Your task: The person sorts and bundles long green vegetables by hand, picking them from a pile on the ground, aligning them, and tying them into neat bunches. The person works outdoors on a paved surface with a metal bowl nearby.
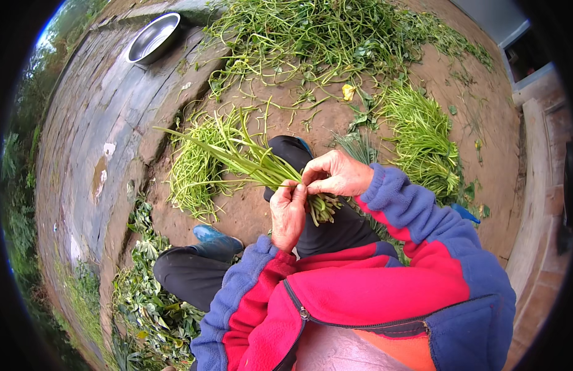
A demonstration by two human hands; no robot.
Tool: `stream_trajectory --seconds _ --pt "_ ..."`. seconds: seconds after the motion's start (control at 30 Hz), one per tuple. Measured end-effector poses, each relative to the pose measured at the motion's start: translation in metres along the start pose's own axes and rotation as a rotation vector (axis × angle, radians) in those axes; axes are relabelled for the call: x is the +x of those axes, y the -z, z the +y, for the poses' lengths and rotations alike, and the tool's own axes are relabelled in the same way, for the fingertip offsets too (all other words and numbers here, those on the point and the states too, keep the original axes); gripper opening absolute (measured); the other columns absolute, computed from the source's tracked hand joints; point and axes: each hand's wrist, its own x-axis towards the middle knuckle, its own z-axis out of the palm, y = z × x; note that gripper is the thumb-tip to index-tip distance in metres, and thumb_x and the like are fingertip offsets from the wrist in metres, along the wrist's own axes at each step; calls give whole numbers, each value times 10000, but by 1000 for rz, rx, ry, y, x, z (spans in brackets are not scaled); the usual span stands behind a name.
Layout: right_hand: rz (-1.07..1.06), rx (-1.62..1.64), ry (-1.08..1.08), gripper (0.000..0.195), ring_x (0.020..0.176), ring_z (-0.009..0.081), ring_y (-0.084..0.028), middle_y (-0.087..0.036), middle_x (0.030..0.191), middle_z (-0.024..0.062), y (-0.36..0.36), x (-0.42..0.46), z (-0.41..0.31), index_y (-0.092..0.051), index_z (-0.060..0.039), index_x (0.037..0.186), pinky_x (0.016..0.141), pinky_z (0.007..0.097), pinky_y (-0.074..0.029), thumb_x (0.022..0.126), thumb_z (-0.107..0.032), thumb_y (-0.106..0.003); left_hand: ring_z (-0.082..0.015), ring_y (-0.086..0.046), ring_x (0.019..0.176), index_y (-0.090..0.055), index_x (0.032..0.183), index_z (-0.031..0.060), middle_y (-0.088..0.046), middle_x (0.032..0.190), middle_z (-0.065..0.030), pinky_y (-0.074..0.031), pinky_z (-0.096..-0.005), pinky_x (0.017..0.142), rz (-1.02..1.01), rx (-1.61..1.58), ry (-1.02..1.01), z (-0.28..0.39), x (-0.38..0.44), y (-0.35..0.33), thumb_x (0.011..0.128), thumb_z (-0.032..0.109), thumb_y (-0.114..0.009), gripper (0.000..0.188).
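Note:
Both my hands are on a bundle of green plant stems (263,164), which lies over my thigh with its cut ends towards me at the right and its long tips pointing up and left. My left hand (289,211) holds the near side of the bundle by the cut ends. From the right, my right hand (337,174) pinches at the same spot, its fingertips meeting my left thumb. Whether a thin tie lies between the fingertips, I cannot tell. A loose heap of pale green stems (194,174) lies on the ground left of the bundle.
Ahead spreads a large pile of leafy vines (314,32). Bundled stems (423,134) lie at the right, near thin grey-green strands (358,146). A metal basin (154,39) stands on the paving at upper left. Stripped leaves (152,297) cover ground at lower left, beside my boot (217,241).

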Motion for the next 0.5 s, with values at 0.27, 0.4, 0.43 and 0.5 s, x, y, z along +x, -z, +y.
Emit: stream_trajectory --seconds 0.27,0.4,0.43,0.5 --pt "46 -221 146 84 704 88 -523 -563 708 37 -5 -1 2 -537 12 794 645 244 -432 715 -9 -559 -56 -436 525 -509 762 15 -498 614 6 -368 -191 483 34 135 -171 -16 0 3 827 69 -496 86" --pt "22 75 90 75 727 68 -496 -551 741 14 -3 -2 22 -527 -7 813 665 232 -420 741 -13 -546 -63 -452 533 -501 761 10 -505 621 -6 -389 -194 503 -36 68 -137 -12 -2 8 830 80 -493 99" --pt "-8 79 83 69 736 69 -496 -555 755 13 -1 -2 22 -527 -9 819 677 229 -416 751 -5 -536 -61 -452 532 -496 755 12 -505 617 -8 -394 -194 506 -41 29 -130 -12 -2 9 831 79 -489 102" --pt "-65 87 68 65 754 70 -497 -561 781 11 4 0 22 -528 -13 830 701 224 -410 771 11 -517 -65 -460 531 -487 751 11 -508 617 -13 -404 -197 510 -47 -45 -124 -13 -3 11 835 81 -481 109"
